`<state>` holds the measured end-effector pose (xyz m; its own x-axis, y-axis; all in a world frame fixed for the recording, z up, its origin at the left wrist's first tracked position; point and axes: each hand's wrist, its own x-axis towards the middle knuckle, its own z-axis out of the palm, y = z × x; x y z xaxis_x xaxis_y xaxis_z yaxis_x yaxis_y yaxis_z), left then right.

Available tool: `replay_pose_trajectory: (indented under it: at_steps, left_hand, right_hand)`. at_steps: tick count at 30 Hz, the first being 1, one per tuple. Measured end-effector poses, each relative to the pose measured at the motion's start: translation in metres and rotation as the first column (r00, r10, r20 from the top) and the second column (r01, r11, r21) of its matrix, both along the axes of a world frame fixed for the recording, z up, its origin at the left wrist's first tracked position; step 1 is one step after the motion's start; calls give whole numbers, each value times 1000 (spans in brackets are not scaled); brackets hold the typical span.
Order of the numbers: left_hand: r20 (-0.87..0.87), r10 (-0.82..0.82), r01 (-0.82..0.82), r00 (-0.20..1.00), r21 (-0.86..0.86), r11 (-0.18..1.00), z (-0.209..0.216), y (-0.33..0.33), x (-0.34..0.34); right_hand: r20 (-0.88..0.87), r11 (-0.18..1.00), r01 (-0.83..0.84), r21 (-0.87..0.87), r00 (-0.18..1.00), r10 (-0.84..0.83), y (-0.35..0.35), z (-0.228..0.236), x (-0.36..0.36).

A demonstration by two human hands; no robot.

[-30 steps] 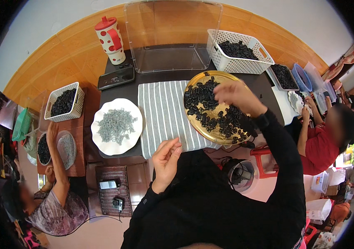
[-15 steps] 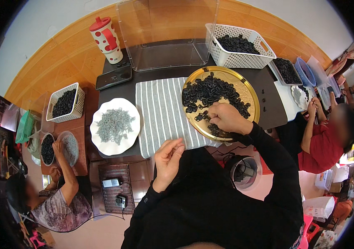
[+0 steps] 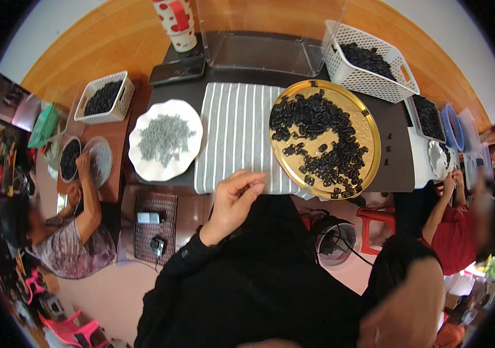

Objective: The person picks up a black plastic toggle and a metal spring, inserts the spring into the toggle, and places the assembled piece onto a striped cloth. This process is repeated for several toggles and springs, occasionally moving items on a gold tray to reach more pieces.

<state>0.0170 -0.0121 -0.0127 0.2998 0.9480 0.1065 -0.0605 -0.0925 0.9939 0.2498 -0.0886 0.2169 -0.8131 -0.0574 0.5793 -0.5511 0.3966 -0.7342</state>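
Note:
My left hand (image 3: 234, 203) hovers over the near edge of a grey-and-white striped cloth (image 3: 233, 133). Its fingers are curled with the thumb pressed toward them; whatever may be inside is too small or hidden. My right hand (image 3: 407, 304) is at the lower right, close to the camera and away from the table; motion smears its fingers. Beside the cloth lies a round gold tray (image 3: 373, 130) with many small black ring-like pieces (image 3: 317, 113) spread over it. Left of the cloth, a white wavy-edged plate (image 3: 138, 139) carries a heap of small grey metal pieces (image 3: 167, 138).
At the back stand a clear plastic box (image 3: 265, 52), a white basket (image 3: 383, 84) of black pieces, a spotted tumbler (image 3: 183, 40) and a phone (image 3: 175, 71). One person (image 3: 73, 238) works at left, another (image 3: 453, 238) at right. A red stool (image 3: 375, 223) stands below the table.
My right hand has left the black pieces on the gold tray and swung down toward the lower right. My left hand stays near the cloth's edge. The whole view has shifted.

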Motion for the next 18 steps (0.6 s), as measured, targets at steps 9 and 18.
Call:
replay_pose_trajectory:
  at_steps: [9,18]
  left_hand:
    - [-63,-68,71,996,51,996,12,-5,12]
    - [-133,-91,104,987,91,990,26,4,24]
  right_hand:
    - [-21,977,-147,-157,989,146,4,1,29]
    - [-48,985,-142,-102,989,138,-28,-6,52]
